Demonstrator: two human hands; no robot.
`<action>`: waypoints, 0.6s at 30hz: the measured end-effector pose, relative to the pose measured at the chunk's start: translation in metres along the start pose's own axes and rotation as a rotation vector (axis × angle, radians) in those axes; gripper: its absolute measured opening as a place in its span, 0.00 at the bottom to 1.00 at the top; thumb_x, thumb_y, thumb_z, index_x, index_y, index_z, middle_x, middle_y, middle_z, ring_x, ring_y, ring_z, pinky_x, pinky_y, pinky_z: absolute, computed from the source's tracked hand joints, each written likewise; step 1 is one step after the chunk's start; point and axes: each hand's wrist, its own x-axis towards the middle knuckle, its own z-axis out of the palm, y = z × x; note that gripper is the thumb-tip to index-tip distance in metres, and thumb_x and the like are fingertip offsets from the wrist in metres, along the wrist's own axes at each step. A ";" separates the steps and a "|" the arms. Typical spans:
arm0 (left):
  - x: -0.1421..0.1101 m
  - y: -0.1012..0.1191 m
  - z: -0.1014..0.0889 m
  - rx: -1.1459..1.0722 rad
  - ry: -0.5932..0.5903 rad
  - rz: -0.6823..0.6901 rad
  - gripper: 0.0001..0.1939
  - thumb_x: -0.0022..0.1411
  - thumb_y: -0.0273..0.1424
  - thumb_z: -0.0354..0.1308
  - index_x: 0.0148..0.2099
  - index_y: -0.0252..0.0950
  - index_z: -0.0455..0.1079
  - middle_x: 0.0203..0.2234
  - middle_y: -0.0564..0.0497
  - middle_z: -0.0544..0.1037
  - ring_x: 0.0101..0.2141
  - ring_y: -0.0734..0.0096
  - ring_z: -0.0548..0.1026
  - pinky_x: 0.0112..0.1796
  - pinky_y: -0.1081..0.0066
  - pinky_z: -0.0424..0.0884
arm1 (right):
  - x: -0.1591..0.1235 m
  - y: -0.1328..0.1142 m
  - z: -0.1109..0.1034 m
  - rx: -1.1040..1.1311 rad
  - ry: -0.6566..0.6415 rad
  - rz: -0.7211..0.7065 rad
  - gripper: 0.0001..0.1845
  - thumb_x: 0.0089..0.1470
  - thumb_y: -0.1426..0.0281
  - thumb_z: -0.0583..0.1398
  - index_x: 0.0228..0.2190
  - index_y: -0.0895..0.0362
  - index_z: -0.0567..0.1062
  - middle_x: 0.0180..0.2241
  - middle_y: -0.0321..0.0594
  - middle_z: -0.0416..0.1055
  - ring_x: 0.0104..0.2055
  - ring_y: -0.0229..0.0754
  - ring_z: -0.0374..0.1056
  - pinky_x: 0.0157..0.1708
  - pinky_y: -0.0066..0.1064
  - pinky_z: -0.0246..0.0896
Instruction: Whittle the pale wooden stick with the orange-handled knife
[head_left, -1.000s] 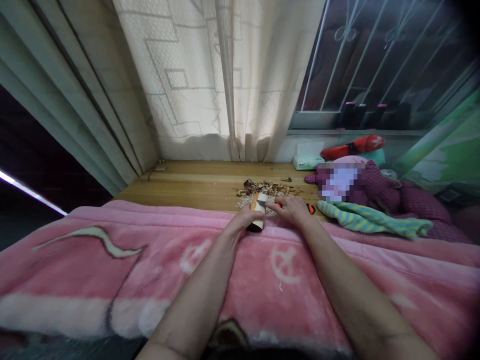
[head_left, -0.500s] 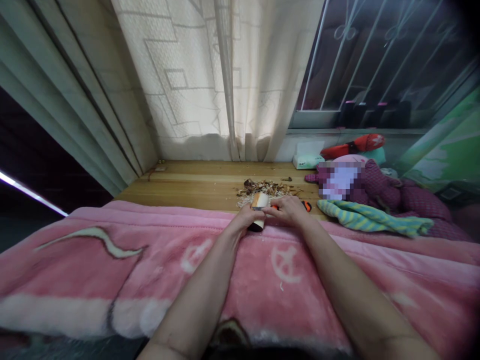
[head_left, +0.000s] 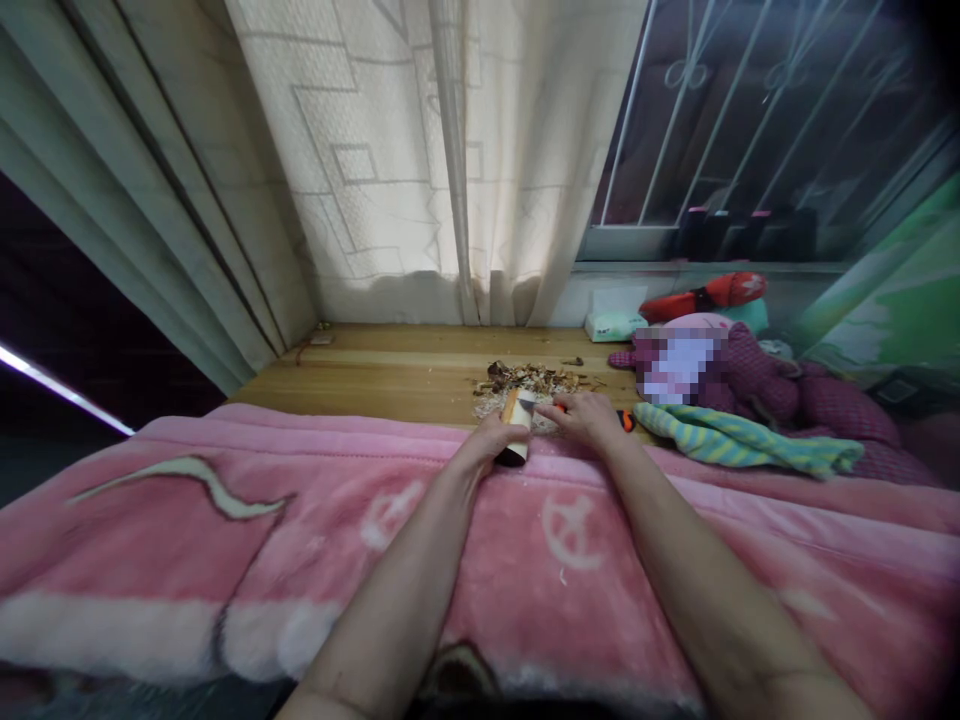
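My left hand (head_left: 491,438) is wrapped round a short bamboo-like tube (head_left: 516,410), its thumb across the near side. Pale, scraped surface covers most of the tube, with an orange-tan strip along the left and a dark near end. My right hand (head_left: 589,416) grips a knife (head_left: 627,420) with an orange and black handle that sticks out behind the fist. The knife's grey blade lies at the tube's upper right side; whether it touches is too small to tell. Brown and pale shavings (head_left: 536,379) are heaped on the wooden surface just beyond my hands.
A pink plush blanket (head_left: 300,540) covers the near side of the wooden surface (head_left: 375,370). To the right lie a striped cloth (head_left: 750,436), a purple checked plush thing (head_left: 840,400), a tissue pack (head_left: 616,315) and a red bundle (head_left: 705,295). Curtains (head_left: 390,170) hang behind.
My right hand has shifted a little to the right with the knife, so the blade has come away from my left thumb towards the tube's right side. The left hand keeps its hold.
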 end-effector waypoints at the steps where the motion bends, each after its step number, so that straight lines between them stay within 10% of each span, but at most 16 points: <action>1: 0.000 0.000 0.000 0.007 0.007 -0.010 0.17 0.34 0.24 0.57 0.33 0.30 0.66 0.18 0.55 0.67 0.17 0.78 0.63 0.18 0.77 0.56 | 0.000 0.001 0.000 -0.006 0.003 0.017 0.35 0.52 0.45 0.38 0.30 0.55 0.74 0.30 0.43 0.73 0.33 0.41 0.67 0.28 0.28 0.48; 18: 0.003 -0.002 0.000 -0.059 -0.056 0.056 0.14 0.33 0.23 0.56 0.30 0.31 0.66 0.18 0.55 0.67 0.19 0.79 0.62 0.19 0.78 0.56 | -0.003 -0.008 0.000 0.037 0.017 -0.152 0.34 0.51 0.44 0.39 0.28 0.54 0.74 0.29 0.42 0.73 0.32 0.40 0.66 0.27 0.27 0.46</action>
